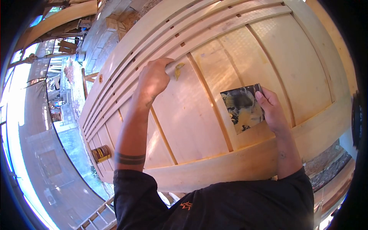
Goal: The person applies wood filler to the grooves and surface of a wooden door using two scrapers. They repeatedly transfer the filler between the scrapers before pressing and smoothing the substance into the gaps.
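- Far left, background: a pale blue-and-white container (79, 57), apparently a bucket, near stacked timber; too small for its contents to be made out.
- Lower left: part of a ladder (97, 217), seen beyond the near edge of the work.
- Left end of the wooden panel (188, 111): a dark can (101, 153) with a yellowish label, resting on the boards and well apart from both hands. Its contents cannot be seen from this angle.
- Left of centre: the left hand (154, 78), at the end of an outstretched forearm, over the panel beside its long parallel slats. The fingers are bent; whether they pinch anything cannot be told, as the back of the hand hides the grip.
- Centre: a small smear of yellowish paste (178, 71) on the panel's surface, just beside the left fingertips. Narrow grooves divide the boards around it.
- Right of centre: a dark square plate (242, 110), carried above the panel with its face visible. Yellowish paste coats much of it, thickest-looking toward the lower part, with black showing between the streaks.
- Right: the right hand (270, 109), gripping the plate's right edge. The thumb presses on the upper face; the other fingers are largely hidden.
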The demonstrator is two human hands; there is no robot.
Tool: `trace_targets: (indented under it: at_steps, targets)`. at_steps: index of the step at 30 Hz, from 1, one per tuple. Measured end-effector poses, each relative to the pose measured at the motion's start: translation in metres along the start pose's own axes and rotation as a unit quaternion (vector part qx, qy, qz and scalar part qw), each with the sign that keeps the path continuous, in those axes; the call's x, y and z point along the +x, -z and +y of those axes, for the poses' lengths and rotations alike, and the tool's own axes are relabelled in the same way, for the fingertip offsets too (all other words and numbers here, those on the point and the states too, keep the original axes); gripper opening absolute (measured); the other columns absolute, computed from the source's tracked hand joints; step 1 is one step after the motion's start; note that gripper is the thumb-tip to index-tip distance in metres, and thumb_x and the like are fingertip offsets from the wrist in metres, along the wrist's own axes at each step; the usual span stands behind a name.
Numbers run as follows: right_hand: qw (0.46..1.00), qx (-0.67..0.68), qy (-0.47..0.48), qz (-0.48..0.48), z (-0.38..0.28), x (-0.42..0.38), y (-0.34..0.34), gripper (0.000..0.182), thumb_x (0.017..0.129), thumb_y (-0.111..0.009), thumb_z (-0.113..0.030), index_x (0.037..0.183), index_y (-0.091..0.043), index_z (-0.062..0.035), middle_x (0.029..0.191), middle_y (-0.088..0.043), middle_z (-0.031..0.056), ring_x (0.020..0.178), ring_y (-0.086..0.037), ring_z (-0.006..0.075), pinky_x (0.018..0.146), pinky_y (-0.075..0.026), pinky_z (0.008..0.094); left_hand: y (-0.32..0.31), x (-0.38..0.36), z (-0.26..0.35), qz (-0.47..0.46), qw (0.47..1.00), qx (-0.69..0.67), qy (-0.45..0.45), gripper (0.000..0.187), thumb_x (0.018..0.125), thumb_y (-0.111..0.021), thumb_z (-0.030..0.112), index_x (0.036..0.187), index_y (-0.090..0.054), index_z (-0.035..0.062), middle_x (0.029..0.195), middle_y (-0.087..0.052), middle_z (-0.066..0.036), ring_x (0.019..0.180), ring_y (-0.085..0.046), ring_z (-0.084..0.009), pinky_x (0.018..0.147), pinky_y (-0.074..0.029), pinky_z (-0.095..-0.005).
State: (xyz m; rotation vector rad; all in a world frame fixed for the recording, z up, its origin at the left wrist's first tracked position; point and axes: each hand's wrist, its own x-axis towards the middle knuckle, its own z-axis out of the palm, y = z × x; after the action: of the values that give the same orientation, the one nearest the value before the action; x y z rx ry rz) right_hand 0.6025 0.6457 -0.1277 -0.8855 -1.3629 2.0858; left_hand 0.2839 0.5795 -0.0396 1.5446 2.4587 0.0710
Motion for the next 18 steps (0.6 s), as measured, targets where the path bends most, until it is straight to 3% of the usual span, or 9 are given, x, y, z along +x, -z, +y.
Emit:
trace_targets:
  at_steps: [8, 11, 14, 18]
  targets:
    - [1.000, -0.029, -0.005, -0.004, 0.003, 0.000, 0.005, 0.027, 0.101, -0.044, -0.020, 0.101, -0.060, 0.0018, 0.085, -0.057, -0.0033, 0.079, -0.046, 0.0036, 0.072, -0.040, 0.0215, -0.005, 0.011, 0.018, -0.041, 0.996, -0.066, 0.041, 0.040, 0.074, -0.052, -0.005, 0.109, -0.068, 0.0069, 0.106, -0.066, -0.018, 0.101, -0.061, -0.0358, 0.089, -0.047, -0.0410]
    - [1.000, -0.001, -0.002, -0.003, -0.002, 0.000, -0.002, 0.027, 0.101, -0.044, -0.020, 0.100, -0.060, 0.0012, 0.083, -0.056, -0.0037, 0.078, -0.045, 0.0037, 0.072, -0.040, 0.0215, -0.021, -0.010, 0.003, -0.008, 0.997, 0.012, -0.074, 0.042, 0.072, -0.050, -0.007, 0.107, -0.068, 0.0059, 0.108, -0.065, -0.018, 0.102, -0.060, -0.0355, 0.090, -0.047, -0.0409]
    - [1.000, 0.001, -0.001, 0.000, -0.008, 0.000, -0.002, 0.027, 0.101, -0.044, -0.020, 0.100, -0.060, 0.0008, 0.082, -0.055, -0.0041, 0.078, -0.045, 0.0037, 0.072, -0.040, 0.0216, -0.010, -0.033, 0.007, -0.065, 0.995, -0.006, -0.073, 0.047, 0.069, -0.047, -0.009, 0.108, -0.068, 0.0049, 0.110, -0.064, -0.018, 0.104, -0.060, -0.0351, 0.092, -0.046, -0.0405]
    - [1.000, -0.003, -0.015, -0.017, 0.005, 0.003, 0.002, 0.027, 0.101, -0.044, -0.021, 0.100, -0.060, 0.0008, 0.083, -0.056, -0.0041, 0.079, -0.045, 0.0037, 0.073, -0.040, 0.0219, 0.001, -0.011, -0.003, 0.023, 0.996, -0.047, -0.072, 0.050, 0.069, -0.045, -0.011, 0.111, -0.067, 0.0040, 0.109, -0.065, -0.020, 0.104, -0.061, -0.0350, 0.092, -0.046, -0.0382]
